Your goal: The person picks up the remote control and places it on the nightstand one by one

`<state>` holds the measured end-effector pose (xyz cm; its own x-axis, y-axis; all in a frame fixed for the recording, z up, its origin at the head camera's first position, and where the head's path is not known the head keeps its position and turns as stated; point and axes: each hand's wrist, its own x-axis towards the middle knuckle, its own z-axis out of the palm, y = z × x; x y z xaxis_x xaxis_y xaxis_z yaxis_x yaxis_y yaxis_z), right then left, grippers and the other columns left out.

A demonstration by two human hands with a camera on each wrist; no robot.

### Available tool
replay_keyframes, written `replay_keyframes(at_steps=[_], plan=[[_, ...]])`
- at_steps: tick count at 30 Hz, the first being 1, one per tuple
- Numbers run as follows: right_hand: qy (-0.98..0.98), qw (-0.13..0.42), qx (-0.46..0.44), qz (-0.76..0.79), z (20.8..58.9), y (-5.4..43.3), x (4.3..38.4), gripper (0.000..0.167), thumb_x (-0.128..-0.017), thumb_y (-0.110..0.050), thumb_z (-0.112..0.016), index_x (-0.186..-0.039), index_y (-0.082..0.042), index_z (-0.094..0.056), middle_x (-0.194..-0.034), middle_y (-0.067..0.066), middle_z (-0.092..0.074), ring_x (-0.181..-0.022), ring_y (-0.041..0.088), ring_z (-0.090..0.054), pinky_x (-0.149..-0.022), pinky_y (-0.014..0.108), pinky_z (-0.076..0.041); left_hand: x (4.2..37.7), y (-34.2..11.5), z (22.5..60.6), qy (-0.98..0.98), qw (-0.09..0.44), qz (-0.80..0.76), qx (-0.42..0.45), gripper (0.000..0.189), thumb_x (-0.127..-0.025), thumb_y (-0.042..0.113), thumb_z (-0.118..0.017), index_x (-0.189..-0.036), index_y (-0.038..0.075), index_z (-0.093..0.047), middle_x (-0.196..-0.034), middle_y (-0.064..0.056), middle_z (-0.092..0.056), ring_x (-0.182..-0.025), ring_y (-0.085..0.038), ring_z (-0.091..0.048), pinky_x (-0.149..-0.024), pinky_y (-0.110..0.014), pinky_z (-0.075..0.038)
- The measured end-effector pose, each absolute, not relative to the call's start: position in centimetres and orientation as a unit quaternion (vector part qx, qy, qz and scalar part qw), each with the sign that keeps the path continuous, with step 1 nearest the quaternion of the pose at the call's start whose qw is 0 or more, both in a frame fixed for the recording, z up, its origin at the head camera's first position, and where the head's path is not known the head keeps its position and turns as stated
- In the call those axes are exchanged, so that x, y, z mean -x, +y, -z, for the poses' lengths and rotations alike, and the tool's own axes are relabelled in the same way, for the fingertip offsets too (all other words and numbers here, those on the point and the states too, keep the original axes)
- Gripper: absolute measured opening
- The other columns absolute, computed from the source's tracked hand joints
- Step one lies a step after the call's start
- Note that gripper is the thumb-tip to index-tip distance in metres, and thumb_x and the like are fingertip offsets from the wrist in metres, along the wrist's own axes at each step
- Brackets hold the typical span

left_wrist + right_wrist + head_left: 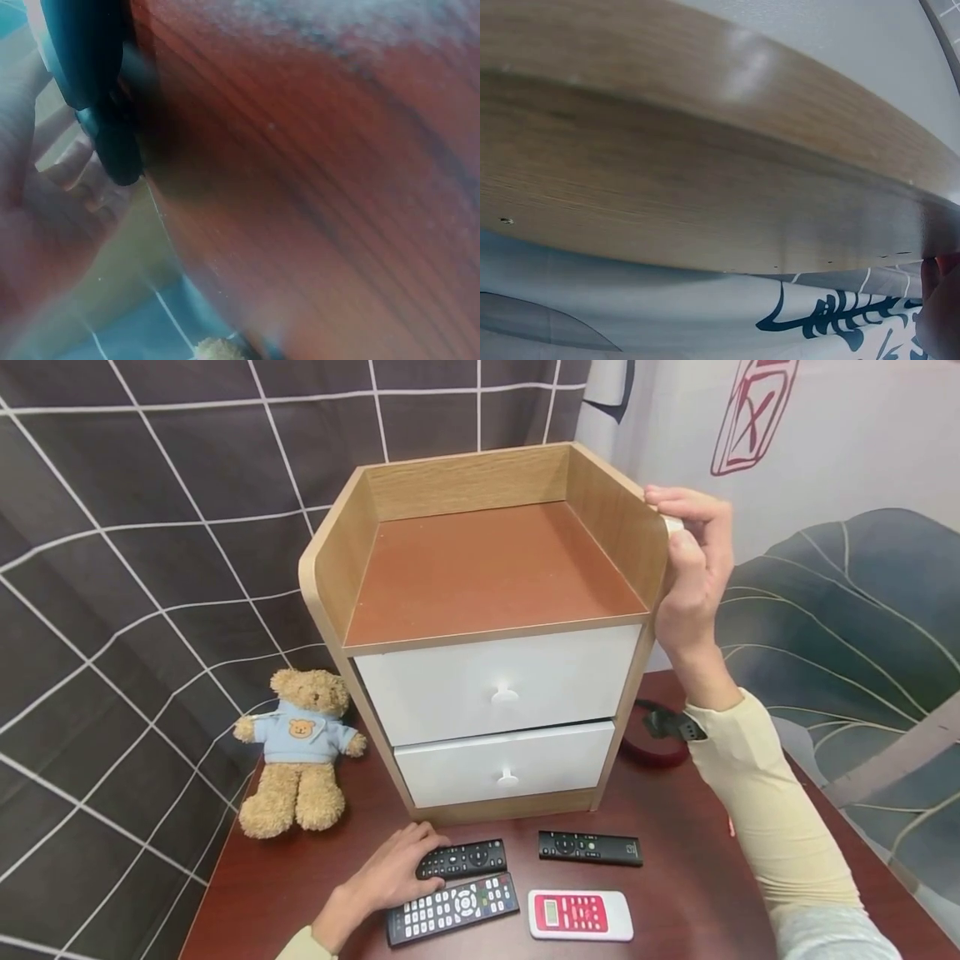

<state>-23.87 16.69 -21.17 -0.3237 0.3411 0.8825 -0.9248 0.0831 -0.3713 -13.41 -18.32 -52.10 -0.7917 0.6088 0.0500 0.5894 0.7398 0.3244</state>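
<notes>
My left hand point(401, 864) lies at the left end of a black remote control point(480, 857), thumb on its near side and fingers on its far side. Just below is a larger black remote control with pale buttons point(465, 903). At the upper right, my right hand point(693, 568) pinches a small white thing point(672, 523) between thumb and fingers, against the right side panel of a wooden cabinet point(468, 477); its kind is mostly hidden. The cabinet has two white drawers point(465, 681), both with white knobs. In the right wrist view, the cabinet's wooden panel point(667, 180) fills the middle.
Left of the cabinet, a teddy bear point(300, 752) in a blue sweater leans by the dark grid curtain. Another black remote control point(590, 848) and a white-and-red remote control point(581, 915) lie on the reddish table point(690, 893). A dark round object point(652, 752) sits behind the right forearm.
</notes>
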Motion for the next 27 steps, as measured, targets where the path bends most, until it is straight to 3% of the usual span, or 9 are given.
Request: replay_keyframes(at_steps=[14, 27], plan=[[-0.523, 0.512, -0.277, -0.623, 21.0, 16.5, 23.8, 0.027, -0.082, -0.013, -0.038, -0.096, -0.006, -0.060, -0.105, 0.004, -0.065, -0.112, 0.030, -0.058, -0.102, 0.033, -0.040, 13.1, -18.7, 50.8, 0.934, 0.053, -0.180, -0.304, 0.050, -0.081, 0.041, -0.077, -0.123, 0.015, -0.068, -0.103, 0.008, -0.059, -0.091, -0.006, -0.056, -0.085, -0.033, -0.054], [-0.531, 0.509, -0.277, -0.619, 21.3, 16.6, 23.9, 0.027, -0.083, -0.012, -0.038, -0.098, -0.007, -0.060, -0.107, 0.003, -0.064, -0.113, 0.029, -0.058, -0.103, 0.033, -0.040, 12.1, -18.9, 49.0, 0.941, -0.006, -0.197, -0.276, 0.041, -0.077, 0.046, -0.077, -0.112, 0.025, -0.071, -0.095, 0.017, -0.057, -0.085, -0.001, -0.056, -0.077, -0.027, -0.053]])
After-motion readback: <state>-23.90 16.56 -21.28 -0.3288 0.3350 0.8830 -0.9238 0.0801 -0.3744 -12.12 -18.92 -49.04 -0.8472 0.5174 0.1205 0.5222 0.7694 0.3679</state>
